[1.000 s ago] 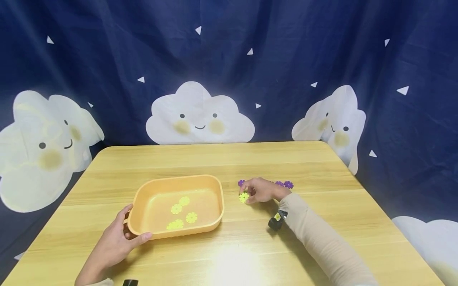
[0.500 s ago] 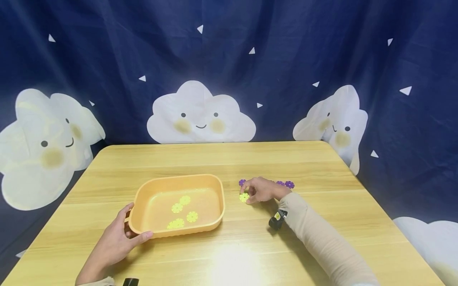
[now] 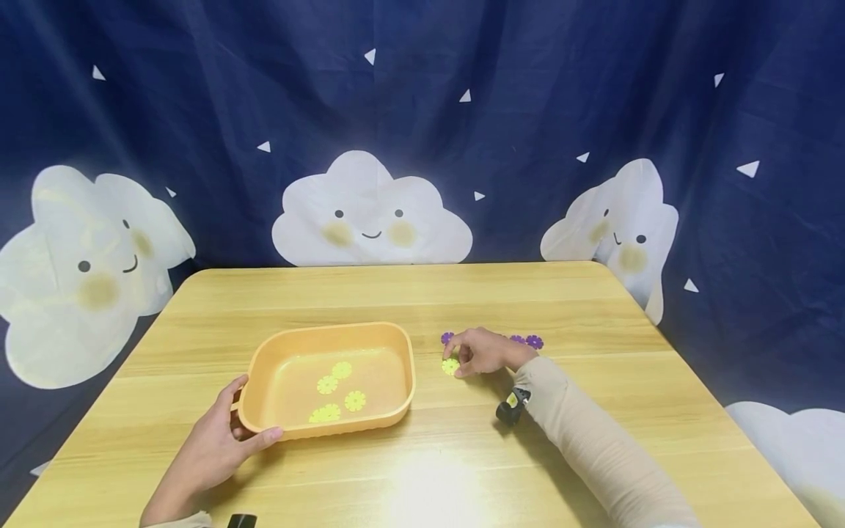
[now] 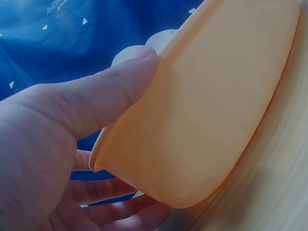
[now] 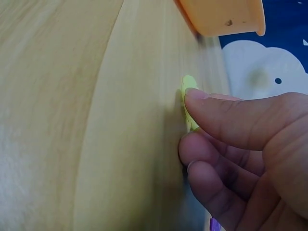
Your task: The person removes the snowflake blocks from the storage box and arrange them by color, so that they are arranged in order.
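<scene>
At the left end of an orange plastic basin (image 3: 264, 367), my left hand (image 3: 214, 444) grips the rim, thumb along the near side and fingers behind the end. The left wrist view shows that thumb (image 4: 115, 89) over the basin's rim and the other fingers under its corner. Several yellow flower-shaped discs (image 3: 354, 400) lie inside the basin. To the right of it, my right hand (image 3: 485, 350) pinches another yellow flower-shaped disc (image 3: 450, 367) by its edge, low over the table. Up close, the disc (image 5: 188, 103) stands tilted between thumb and fingers.
Purple flower-shaped discs (image 3: 534, 342) lie just behind my right hand, partly hidden by it. Everything rests on a wooden table (image 3: 343, 293) with rounded far corners. A dark blue curtain (image 3: 409, 88) with cloud prints hangs behind the table.
</scene>
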The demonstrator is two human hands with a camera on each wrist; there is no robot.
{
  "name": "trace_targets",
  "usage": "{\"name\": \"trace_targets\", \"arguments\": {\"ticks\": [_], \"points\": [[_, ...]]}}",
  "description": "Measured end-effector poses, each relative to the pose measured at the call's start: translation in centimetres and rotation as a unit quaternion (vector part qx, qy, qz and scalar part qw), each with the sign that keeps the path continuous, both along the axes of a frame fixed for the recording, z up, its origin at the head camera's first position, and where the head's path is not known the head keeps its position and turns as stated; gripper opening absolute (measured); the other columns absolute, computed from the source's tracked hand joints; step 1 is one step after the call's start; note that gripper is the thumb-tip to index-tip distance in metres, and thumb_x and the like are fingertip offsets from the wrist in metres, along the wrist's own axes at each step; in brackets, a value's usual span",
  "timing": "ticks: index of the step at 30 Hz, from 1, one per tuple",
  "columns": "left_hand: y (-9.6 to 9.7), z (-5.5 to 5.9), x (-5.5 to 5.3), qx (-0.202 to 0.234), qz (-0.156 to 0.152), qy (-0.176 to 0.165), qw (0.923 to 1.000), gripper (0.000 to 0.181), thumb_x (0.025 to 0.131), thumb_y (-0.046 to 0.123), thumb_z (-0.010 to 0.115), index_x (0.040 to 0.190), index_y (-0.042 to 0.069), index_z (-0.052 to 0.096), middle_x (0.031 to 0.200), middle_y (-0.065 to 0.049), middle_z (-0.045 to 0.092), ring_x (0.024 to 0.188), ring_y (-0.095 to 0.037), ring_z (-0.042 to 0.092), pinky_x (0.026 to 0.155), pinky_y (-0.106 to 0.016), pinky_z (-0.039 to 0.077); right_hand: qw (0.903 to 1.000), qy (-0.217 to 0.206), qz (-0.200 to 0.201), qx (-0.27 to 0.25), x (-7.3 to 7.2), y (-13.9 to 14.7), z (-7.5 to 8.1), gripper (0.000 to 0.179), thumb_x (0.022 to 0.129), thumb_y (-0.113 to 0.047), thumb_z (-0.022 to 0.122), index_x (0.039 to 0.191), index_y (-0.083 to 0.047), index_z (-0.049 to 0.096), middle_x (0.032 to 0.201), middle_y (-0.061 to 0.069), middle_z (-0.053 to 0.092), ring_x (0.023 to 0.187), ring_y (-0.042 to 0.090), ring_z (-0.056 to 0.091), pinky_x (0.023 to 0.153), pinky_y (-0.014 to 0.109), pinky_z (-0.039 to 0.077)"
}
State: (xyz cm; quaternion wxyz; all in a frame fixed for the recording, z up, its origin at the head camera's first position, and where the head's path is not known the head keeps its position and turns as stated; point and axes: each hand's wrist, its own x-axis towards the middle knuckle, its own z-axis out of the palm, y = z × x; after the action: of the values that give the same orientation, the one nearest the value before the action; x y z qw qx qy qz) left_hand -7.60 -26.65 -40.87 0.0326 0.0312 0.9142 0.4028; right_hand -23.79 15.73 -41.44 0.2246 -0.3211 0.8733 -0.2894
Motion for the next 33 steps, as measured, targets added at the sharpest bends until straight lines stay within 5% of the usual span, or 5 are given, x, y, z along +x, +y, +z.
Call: {"name": "trace_targets", "arguments": {"ticks": [15, 33], "points": [[0.0, 0.0, 0.1, 0.0, 0.002, 0.002, 1.0, 0.104, 0.082, 0.037, 0.078, 0.149, -0.006, 0.012, 0.141, -0.032, 0.036, 0.1, -0.032, 0.066, 0.074, -0.022, 0.049, 0.9967, 0.037, 0.058, -0.043, -0.5, -0.5, 0.9, 0.03, 0.081, 0.001, 0.074, 0.11, 0.001, 0.065, 0.067, -0.002, 0.06, 0.055, 0.005, 0.052, 0.053, 0.022, 0.045], [0.0, 0.0, 0.0, 0.01, 0.003, 0.003, 0.9999, 0.104, 0.082, 0.036, 0.079, 0.149, -0.005, 0.012, 0.142, -0.03, 0.035, 0.102, -0.033, 0.065, 0.075, -0.021, 0.049, 0.994, 0.074, 0.068, -0.043, -1.4, -4.0, 4.0, 0.035, 0.084, -0.005, 0.075, 0.116, 0.002, 0.064, 0.075, -0.004, 0.064, 0.071, 0.008, 0.061, 0.072, 0.025, 0.051]]}}
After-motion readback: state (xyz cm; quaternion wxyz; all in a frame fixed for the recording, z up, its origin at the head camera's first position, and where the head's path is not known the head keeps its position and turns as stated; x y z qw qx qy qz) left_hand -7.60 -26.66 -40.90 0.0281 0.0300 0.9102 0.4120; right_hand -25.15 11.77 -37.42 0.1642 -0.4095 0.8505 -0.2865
